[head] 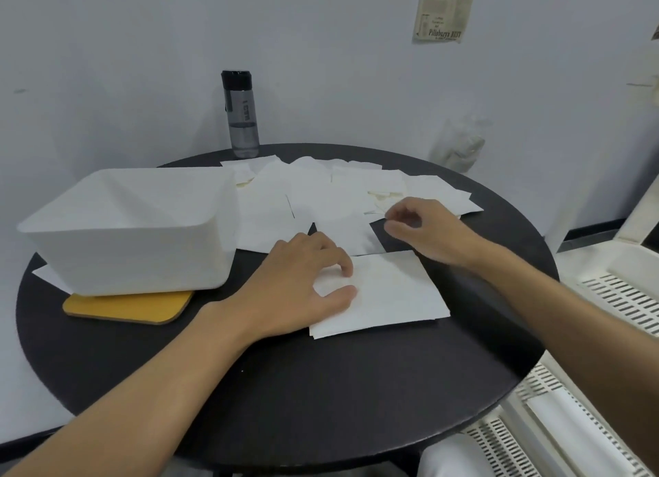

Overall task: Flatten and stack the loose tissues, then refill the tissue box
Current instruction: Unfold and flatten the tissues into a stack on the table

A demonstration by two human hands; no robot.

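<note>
Head view. Stacking: beside tissue box (135, 262), my relaxed left hand (303, 284) steadies stack (399, 298); curled right hand (428, 230), grip unclear, must lift loose tissues (321, 191).

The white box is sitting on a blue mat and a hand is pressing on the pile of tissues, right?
Not quite. In the head view the mat under the white box is yellow, not blue. The rest holds: the left hand does rest on the pile of tissues.
</note>
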